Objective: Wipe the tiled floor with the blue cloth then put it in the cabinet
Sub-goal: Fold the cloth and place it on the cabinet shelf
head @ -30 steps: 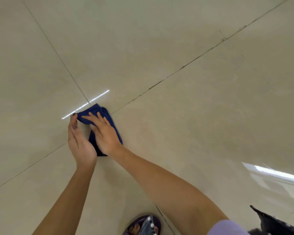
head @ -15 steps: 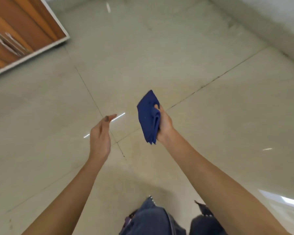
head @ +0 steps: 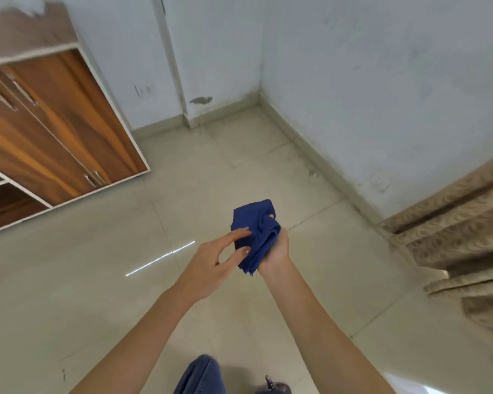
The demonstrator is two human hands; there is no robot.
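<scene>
1. Since half a second earlier, my left hand (head: 208,263) had come across from the left to meet the bunched dark-blue fabric cloth (head: 254,231), and the view had lifted toward the far wall corner.
2. My right hand (head: 276,248) gripped the cloth from its right side, fingers curled round the folds. It held the cloth in mid-air above the pale tiled floor (head: 97,280), near the centre of the view.
3. The left hand was spread, with its fairly straight forefinger and thumb tips touching the cloth's left face.
4. I judged the cloth light, soft and floppy, neither slippery nor fragile. Loose layers hung at its near end, so the bunched middle seemed the surest hold.
5. The brown wooden cabinet with white edging (head: 54,132) stood far left, well apart from the cloth.
</scene>
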